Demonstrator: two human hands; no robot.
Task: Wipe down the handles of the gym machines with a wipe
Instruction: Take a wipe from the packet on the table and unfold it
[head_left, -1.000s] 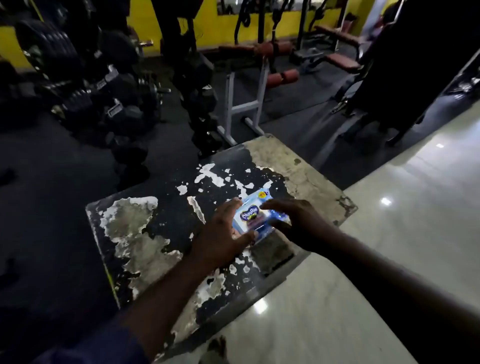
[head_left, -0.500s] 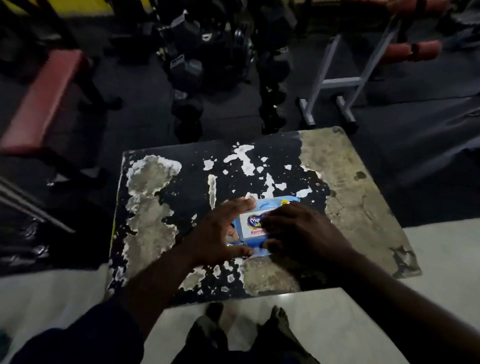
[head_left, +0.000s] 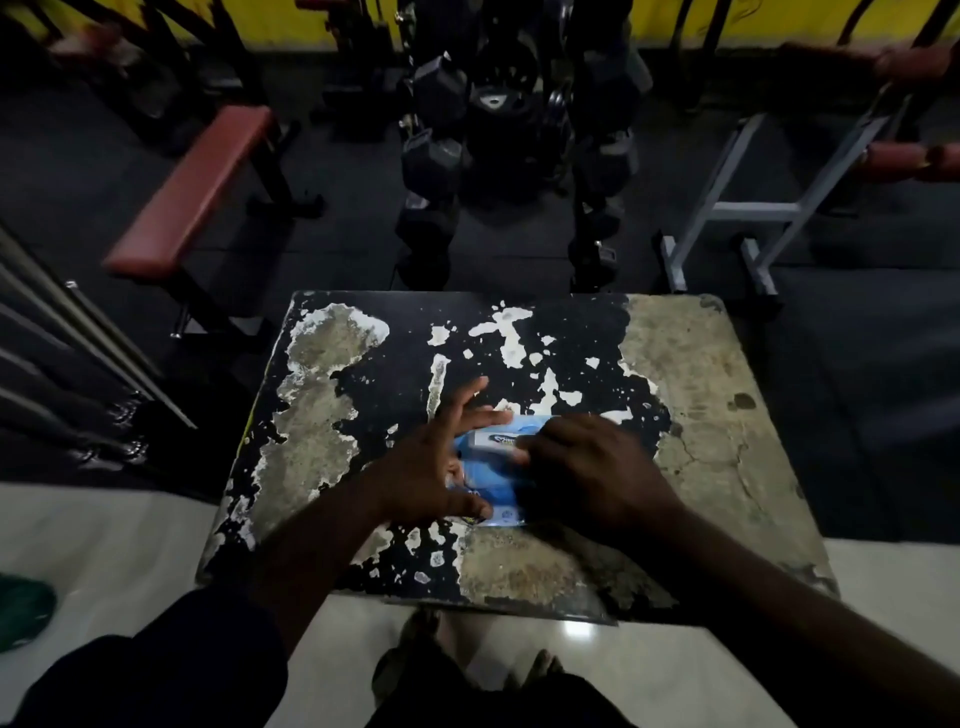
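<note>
The wipes pack (head_left: 491, 467), blue with a white label, lies flat on the table (head_left: 717, 415) slightly below the centre of the frame, toward the near edge of the tabletop. Both hands are on it. The left hand (head_left: 436, 473) holds the pack's left side: fingers spread apart, the thumb pressing on the lower edge of the pack, the forefinger reaching along its upper edge, the remaining fingers fanned out over the tabletop above. The right hand (head_left: 587, 467) covers the right portion of the pack, back of the hand uppermost, fingers curled down together with the tips at the label area; the tips are motion-blurred, so whether they pinch anything cannot be told. The printing on the label is not legible.

The tabletop is black with large patches of peeled paint showing pale and tan surface beneath, heaviest along the right side and at the left. The person's feet (head_left: 467, 654) show on pale glossy floor below the table's near edge.

Beyond the table, at upper centre, stands a rack of dumbbells (head_left: 447, 156). A red padded bench (head_left: 192, 192) lies at upper left. A grey metal frame (head_left: 748, 213) stands at upper right, with red roller pads (head_left: 893, 161) beside it. Metal bars (head_left: 78, 332) run diagonally at the left edge. A green object (head_left: 21, 608), unidentifiable, sits at lower left.
</note>
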